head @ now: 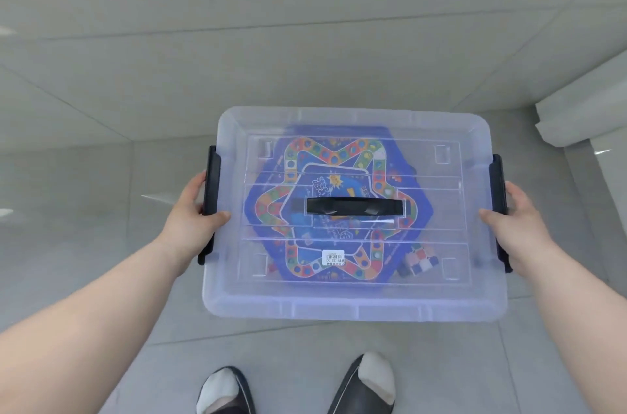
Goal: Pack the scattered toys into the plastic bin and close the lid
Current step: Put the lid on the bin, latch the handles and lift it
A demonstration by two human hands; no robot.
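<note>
Left hand (193, 210) and right hand (519, 215) grip the lidded plastic bin (339, 308) by its ends. Inside, between them, lies a blue game board (339, 172) — checkered cube (420, 260) nearer the right.

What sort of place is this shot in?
Probably a room in a home, though not certain. Large glossy grey floor tiles, indoor slippers worn over white socks, and a lidded plastic bin of toys gripped at its ends by the left hand and right hand.
</note>
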